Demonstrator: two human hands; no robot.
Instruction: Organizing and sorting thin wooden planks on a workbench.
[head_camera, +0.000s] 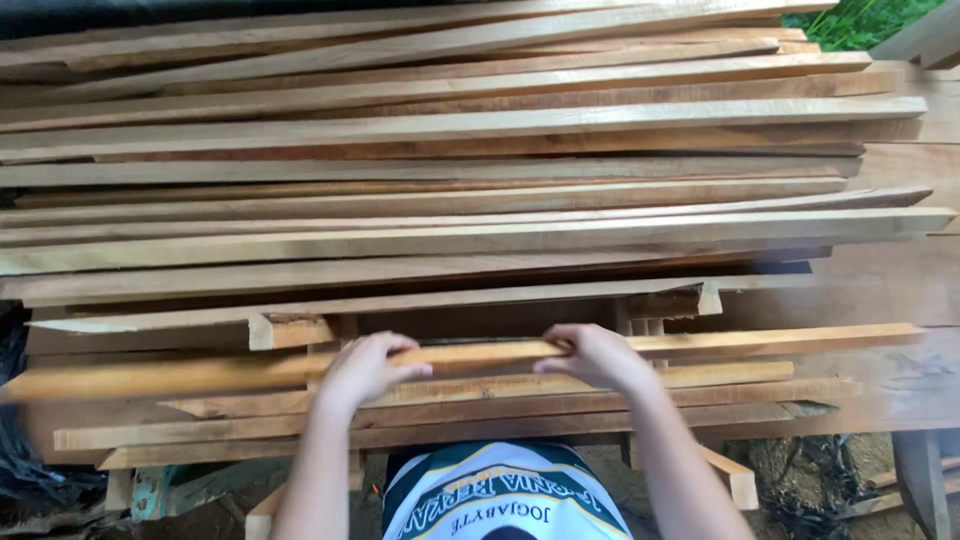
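Wooden slats (450, 190) fill nearly the whole view, a deep stack of long pale strips lying crosswise from nine o'clock to three o'clock, and up at one o'clock a patch of green foliage (860, 20) peeks past the ends. Down at six o'clock both hands are on one long slat (160, 376) at the near edge of the pile. Left hand (362, 368) curls over it, fingers wrapped across the top and closed on the wood. Right hand (595, 355) sits close beside, toward three o'clock, fingers folded over the same strip and gripping it too. That slat runs well past both hands, out toward nine o'clock and three o'clock, resting above a few shorter strips (480, 410) layered beneath it. At six o'clock the person's green and white shirt (500, 495) shows between the forearms, and a broad plank (900, 290) lies at three o'clock.
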